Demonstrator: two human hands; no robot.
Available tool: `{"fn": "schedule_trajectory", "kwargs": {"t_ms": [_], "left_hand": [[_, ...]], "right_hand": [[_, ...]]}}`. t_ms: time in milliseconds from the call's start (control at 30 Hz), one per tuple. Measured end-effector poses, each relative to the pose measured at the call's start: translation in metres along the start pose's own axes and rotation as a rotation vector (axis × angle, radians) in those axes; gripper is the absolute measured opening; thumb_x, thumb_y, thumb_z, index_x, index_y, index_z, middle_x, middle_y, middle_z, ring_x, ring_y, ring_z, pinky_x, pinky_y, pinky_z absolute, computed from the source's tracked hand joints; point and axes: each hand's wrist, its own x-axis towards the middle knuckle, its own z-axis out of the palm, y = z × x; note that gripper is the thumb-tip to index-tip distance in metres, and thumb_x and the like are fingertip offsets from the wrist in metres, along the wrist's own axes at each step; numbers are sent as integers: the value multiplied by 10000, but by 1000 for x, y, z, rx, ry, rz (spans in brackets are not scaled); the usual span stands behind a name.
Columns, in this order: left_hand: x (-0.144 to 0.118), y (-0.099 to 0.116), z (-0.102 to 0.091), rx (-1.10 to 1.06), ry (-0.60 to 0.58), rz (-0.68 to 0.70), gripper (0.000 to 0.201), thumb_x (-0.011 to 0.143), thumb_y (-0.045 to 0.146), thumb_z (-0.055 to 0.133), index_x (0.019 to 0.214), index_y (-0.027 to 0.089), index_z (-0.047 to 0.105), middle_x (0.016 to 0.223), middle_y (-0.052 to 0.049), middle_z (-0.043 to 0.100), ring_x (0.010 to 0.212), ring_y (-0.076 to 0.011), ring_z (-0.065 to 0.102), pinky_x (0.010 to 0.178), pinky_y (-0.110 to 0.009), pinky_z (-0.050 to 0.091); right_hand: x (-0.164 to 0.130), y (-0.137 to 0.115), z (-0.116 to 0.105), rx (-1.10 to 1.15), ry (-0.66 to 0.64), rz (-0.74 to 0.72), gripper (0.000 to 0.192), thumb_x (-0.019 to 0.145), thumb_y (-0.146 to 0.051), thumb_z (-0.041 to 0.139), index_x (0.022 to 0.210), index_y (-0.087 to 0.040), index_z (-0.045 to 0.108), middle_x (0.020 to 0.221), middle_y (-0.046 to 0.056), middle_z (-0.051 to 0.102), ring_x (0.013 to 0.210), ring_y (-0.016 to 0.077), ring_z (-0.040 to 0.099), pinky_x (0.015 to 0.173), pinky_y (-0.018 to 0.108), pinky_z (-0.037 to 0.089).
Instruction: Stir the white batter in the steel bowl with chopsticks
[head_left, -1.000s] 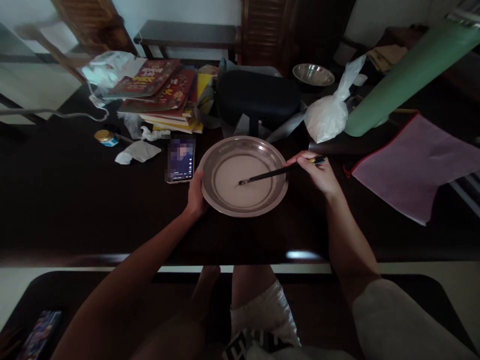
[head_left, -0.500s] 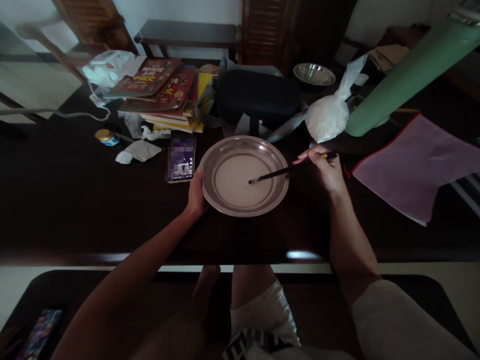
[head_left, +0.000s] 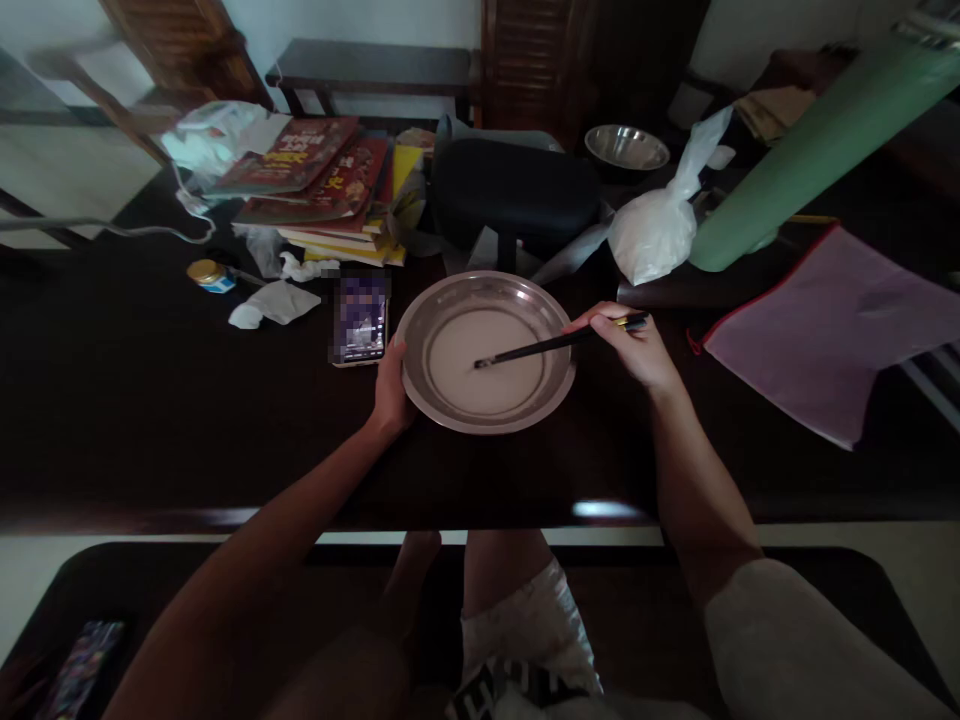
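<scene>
At the middle of the dark table (head_left: 150, 420), close to its near edge, sits a wide metal basin (head_left: 486, 352) holding a shallow layer of pale, milky liquid (head_left: 487, 372). Dark chopsticks (head_left: 559, 343) slant into the basin from the right, their tips dipped in the liquid near its centre. The right hand (head_left: 630, 345) grips their upper ends, fingers curled closed around them just past the basin's right rim. The left hand (head_left: 390, 385) clasps the basin's left rim, thumb lying on top of the edge. Just beside that hand, to the left of the basin, a phone (head_left: 360, 320) lies flat with its screen lit. Behind the basin stands a black case (head_left: 514, 195), with a stack of books (head_left: 322, 190) to its left and a knotted white plastic bag (head_left: 656, 225) to its right. A small metal bowl (head_left: 626, 148) rests farther back, and a pink folder (head_left: 825, 325) lies well off to the right.
</scene>
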Motion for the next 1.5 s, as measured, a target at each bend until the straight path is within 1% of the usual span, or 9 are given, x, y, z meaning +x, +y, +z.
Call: {"fn": "schedule_trajectory", "kwargs": {"t_ms": [167,300,500,667,833,1000,1167,1333,1500], "left_hand": [[1,-1,0,-15,-1,26,318,773,523,740,848,220,680,974,-65,767,1182,-332,679,998,-421,573],[2,-1,-1,15,-12,35,314,789,525,723,815,219,662,997,-79,765,1217,-342,663,1019,-431,567],[0,1,1,7,-47,50,315,800,529,707,819,221,646,1005,-77,759,1222,-345,658,1015,-456,564],[0,1,0,6,-53,52,335,798,545,707,805,221,624,1003,-85,757,1230,-349,657,1020,-463,561],[1,0,0,5,-50,43,330,799,544,709,841,222,653,1001,-76,769,1220,-341,668,1020,-453,564],[0,1,0,14,-33,57,325,805,540,704,820,217,664,1032,-77,774,1224,-335,665,1007,-433,572],[0,1,1,-11,-24,13,313,801,539,716,829,231,671,989,-61,766,1176,-318,687,977,-427,589],[-1,4,2,10,-41,2,325,796,573,744,829,256,676,919,-63,756,1157,-346,686,944,-450,603],[-1,4,3,9,-48,33,355,795,574,731,848,228,674,1010,-78,768,1211,-345,668,998,-454,579]], "right_hand": [[1,2,-2,49,133,-8,311,905,-587,682,844,-307,802,782,-17,802,810,211,776,857,409,613],[0,1,-1,10,-4,5,293,906,-579,683,869,-321,817,872,-7,828,914,225,780,913,421,605],[0,3,-1,38,113,-10,305,919,-571,674,847,-303,800,784,-13,796,814,213,778,872,424,614],[0,1,1,13,-18,-20,275,922,-546,684,866,-314,820,882,2,825,920,226,778,912,418,608],[-1,1,-1,63,104,-7,272,917,-543,691,853,-300,795,772,-20,787,781,199,778,843,403,625],[-1,1,1,38,6,-14,292,904,-564,697,868,-297,807,846,-4,816,891,215,787,903,406,616],[0,2,0,86,112,-13,264,907,-545,702,850,-307,803,794,-30,803,767,185,775,833,381,618],[0,1,2,26,1,-11,283,910,-554,693,880,-297,808,876,-6,826,909,207,785,914,399,611],[0,4,0,47,122,9,318,909,-594,671,855,-298,775,790,-20,798,819,212,787,879,419,624]]}}
